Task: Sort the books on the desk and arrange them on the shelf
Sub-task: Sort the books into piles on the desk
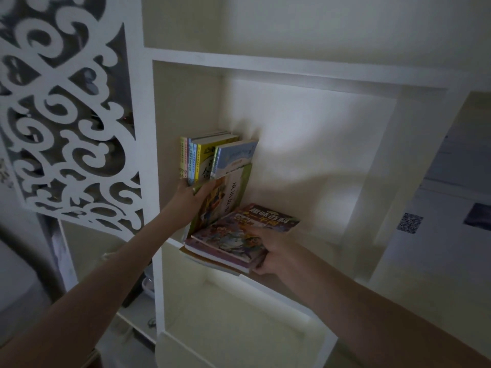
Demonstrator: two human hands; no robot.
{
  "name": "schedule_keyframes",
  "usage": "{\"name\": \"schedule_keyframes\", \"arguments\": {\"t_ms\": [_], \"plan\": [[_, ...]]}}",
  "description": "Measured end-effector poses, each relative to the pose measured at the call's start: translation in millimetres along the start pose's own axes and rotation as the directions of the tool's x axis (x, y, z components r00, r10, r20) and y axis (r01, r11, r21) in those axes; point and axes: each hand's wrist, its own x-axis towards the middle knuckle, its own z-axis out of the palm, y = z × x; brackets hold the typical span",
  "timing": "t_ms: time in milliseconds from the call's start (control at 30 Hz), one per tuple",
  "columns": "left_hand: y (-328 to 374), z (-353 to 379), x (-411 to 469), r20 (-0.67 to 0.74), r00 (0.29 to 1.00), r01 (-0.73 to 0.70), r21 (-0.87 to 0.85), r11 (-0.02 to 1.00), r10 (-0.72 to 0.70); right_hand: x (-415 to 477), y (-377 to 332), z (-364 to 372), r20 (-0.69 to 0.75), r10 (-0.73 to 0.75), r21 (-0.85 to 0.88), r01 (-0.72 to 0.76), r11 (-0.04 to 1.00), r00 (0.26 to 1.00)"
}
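Several thin books (pixel 202 158) stand upright at the left end of a white shelf compartment (pixel 305 251). My left hand (pixel 190 199) grips their lower part and props them against the side wall; a green-edged book (pixel 235 192) leans against them. A stack of colourful books (pixel 239 235) lies flat on the shelf floor, jutting over its front edge. My right hand (pixel 268 251) holds the stack at its right front corner, fingers on the top cover and thumb under the edge.
A white carved scroll panel (pixel 66 115) hangs left of the shelf unit. Lower compartments (pixel 233 314) sit below. The right part of the book compartment holds nothing. A pale floor with a dark patterned patch (pixel 409 223) shows at far right.
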Motion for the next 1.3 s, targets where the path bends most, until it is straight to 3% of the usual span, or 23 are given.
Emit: {"name": "schedule_keyframes", "arguments": {"t_ms": [67, 133, 200, 367, 500, 567, 667, 800, 867, 933, 1033, 1067, 1133, 1200, 1300], "plan": [[0.6, 1.4, -0.4, 0.001, 0.999, -0.038, 0.027, 0.999, 0.038, -3.8, -2.2, -3.8, 0.001, -0.018, 0.023, 0.018, 1.0, 1.0], [2.2, 2.3, -7.1, -0.011, 0.997, -0.072, 0.257, 0.964, 0.077, -9.0, -6.1, -8.3, 0.009, -0.07, 0.054, 0.07, 0.996, 0.997], [1.2, 3.6, -12.3, -0.016, 0.987, -0.132, 0.497, 0.857, 0.161, -12.1, -9.9, -10.2, 0.039, -0.153, 0.092, 0.149, 0.985, 0.987], [4.9, 14.1, -25.6, -0.085, 0.965, -0.171, 0.507, 0.845, 0.247, -5.0, -15.4, -27.3, 0.158, -0.443, 0.371, 0.363, 0.855, 0.883], [6.4, 18.8, -28.3, -0.238, 0.935, -0.158, 0.385, 0.909, 0.263, -1.2, -27.4, -41.3, 0.296, -0.573, 0.417, 0.436, 0.798, 0.764], [3.6, 19.8, -27.2, -0.231, 0.917, -0.201, 0.433, 0.879, 0.324, -1.0, -32.1, -44.1, 0.33, -0.574, 0.408, 0.435, 0.803, 0.749], [-2.1, 17.5, -23.0, -0.183, 0.928, -0.195, 0.508, 0.839, 0.326, 6.2, -25.1, -44.4, 0.319, -0.526, 0.393, 0.396, 0.83, 0.788], [-5.6, 12.3, -20.8, -0.017, 0.957, -0.176, 0.762, 0.623, 0.291, 14.5, -12.8, -48.3, 0.31, -0.509, 0.389, 0.381, 0.839, 0.803], [-2.1, 12.9, -22.7, -0.032, 0.959, -0.163, 0.75, 0.641, 0.281, 15.1, -11.4, -50.7, 0.322, -0.518, 0.395, 0.384, 0.834, 0.793], [1.4, 13.3, -23.9, -0.14, 0.914, -0.175, 0.713, 0.679, 0.382, 14.6, -10.7, -50.8, 0.327, -0.521, 0.402, 0.383, 0.832, 0.788], [4.6, 12.2, -26.1, -0.203, 0.751, -0.244, 0.799, 0.55, 0.628, 13.2, -10.4, -47.3, 0.329, -0.538, 0.422, 0.389, 0.819, 0.776], [4.5, 10.2, -26.9, -0.162, 0.741, -0.284, 0.803, 0.524, 0.651, 13.4, -9.9, -45.4, 0.336, -0.539, 0.429, 0.384, 0.818, 0.772], [7.3, 4.4, -28.9, -0.078, 0.788, -0.358, 0.748, 0.558, 0.61, 15.1, -9.2, -43.0, 0.348, -0.533, 0.432, 0.373, 0.821, 0.771], [11.6, -0.4, -28.6, -0.082, 0.825, -0.345, 0.71, 0.614, 0.559, 17.8, -8.0, -42.4, 0.36, -0.523, 0.425, 0.363, 0.829, 0.772], [25.4, -4.1, -24.1, -0.047, 0.86, -0.281, 0.787, 0.549, 0.507, 23.1, -5.1, -45.0, 0.398, -0.509, 0.414, 0.346, 0.842, 0.763]]}}
